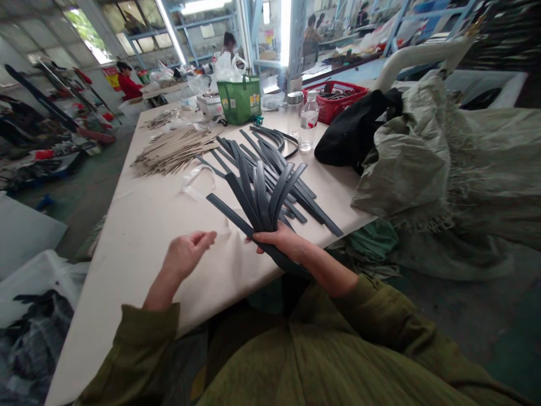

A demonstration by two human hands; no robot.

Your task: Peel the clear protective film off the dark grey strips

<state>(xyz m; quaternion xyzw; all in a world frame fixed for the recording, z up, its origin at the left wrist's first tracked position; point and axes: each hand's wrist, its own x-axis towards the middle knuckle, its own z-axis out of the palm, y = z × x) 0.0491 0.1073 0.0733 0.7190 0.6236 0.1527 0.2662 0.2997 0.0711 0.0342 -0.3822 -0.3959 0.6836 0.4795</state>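
My right hand (281, 239) is wrapped round a bundle of flat black straps (260, 194) near the table's front edge. Their upper ends fan out over the table, and one strap (230, 214) sticks out to the left. The lower ends hang down toward my lap. To the left of the bundle, apart from it, my left hand (188, 254) is raised over the table with its fingers curled and pressed together. Whatever those fingers hold, if anything, is hidden. Behind the bundle, more black straps (310, 197) lie in a loose heap, several of them bent into curves.
On the pale table (139, 225) lies a pile of brown strips (173, 149). A green bag (239, 100), a plastic bottle (309, 121), a jar (295, 107) and a red basket (346, 104) stand farther back. A black cloth (350, 132) and woven sacks (409, 152) crowd the right side.
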